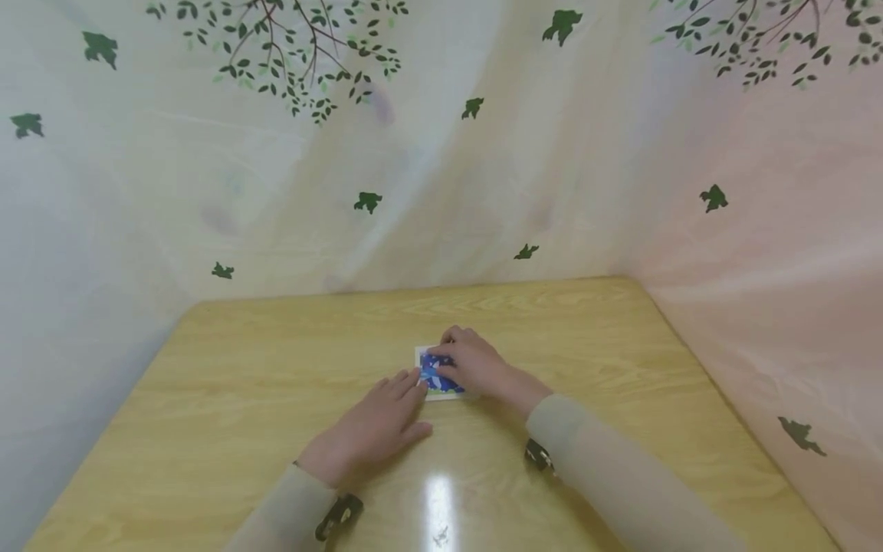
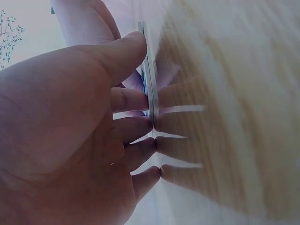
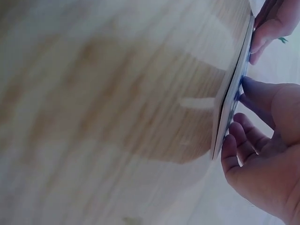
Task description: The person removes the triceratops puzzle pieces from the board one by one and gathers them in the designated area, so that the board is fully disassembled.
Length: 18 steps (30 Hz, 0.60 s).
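A small flat picture board (image 1: pixel 431 377) with a white border and a blue picture lies on the table, partly covered by both hands. My left hand (image 1: pixel 378 425) reaches it from the left with its fingers extended; in the left wrist view, the fingertips (image 2: pixel 136 129) meet its edge and the tabletop. Over its right part, my right hand (image 1: pixel 479 366) has its fingers bent. The right wrist view shows the thumb (image 3: pixel 258 91) and forefinger on the picture face, while the other fingers curl at the board's edge (image 3: pixel 220 126).
The pale wooden table (image 1: pixel 276 345) is glossy and reflects the hands. A hanging cloth (image 1: pixel 414 153) printed with green birds and leafy branches rises behind the table and along its sides. Dark wrist straps (image 1: pixel 339 515) show at both sleeves.
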Tool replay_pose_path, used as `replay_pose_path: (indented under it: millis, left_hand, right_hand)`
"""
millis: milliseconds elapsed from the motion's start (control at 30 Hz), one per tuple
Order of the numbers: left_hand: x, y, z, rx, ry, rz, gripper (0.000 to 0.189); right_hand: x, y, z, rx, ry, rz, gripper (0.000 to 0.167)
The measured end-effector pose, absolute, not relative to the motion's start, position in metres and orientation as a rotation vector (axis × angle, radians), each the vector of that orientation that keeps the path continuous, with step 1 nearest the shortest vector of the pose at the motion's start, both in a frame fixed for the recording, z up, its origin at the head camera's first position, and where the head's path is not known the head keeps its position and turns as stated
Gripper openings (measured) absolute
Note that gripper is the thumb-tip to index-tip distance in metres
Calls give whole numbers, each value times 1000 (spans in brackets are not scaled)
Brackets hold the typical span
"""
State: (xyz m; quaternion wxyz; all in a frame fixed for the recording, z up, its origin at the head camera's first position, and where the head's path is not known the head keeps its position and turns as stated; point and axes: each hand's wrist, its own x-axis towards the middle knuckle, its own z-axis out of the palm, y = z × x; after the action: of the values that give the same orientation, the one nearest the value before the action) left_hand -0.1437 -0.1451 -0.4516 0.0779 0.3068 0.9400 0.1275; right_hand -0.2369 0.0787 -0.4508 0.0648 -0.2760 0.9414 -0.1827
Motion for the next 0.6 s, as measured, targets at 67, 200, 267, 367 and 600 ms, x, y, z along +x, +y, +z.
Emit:
replay_pose_path:
  millis: [67, 200, 267, 367, 600]
  left_hand:
    - [-143, -145, -451, 921, 2817, 377, 72]
    - [-143, -144, -451, 922, 2817, 358, 73]
    - [-144, -145, -450, 922, 2813, 356, 74]
    - [-145, -144, -449, 933, 2817, 350, 74]
    - [-143, -146, -449, 905, 2806, 367, 74]
  right_hand:
    - [-238, 78, -449, -805, 2832, -581, 44]
    - [-244, 76, -445, -747, 2798, -647, 40]
    - [-247, 73, -443, -715, 2778, -674, 37]
    - [-251, 68, -438, -642, 2748, -733, 34]
    - [-253, 59, -439, -551, 2702, -816, 33]
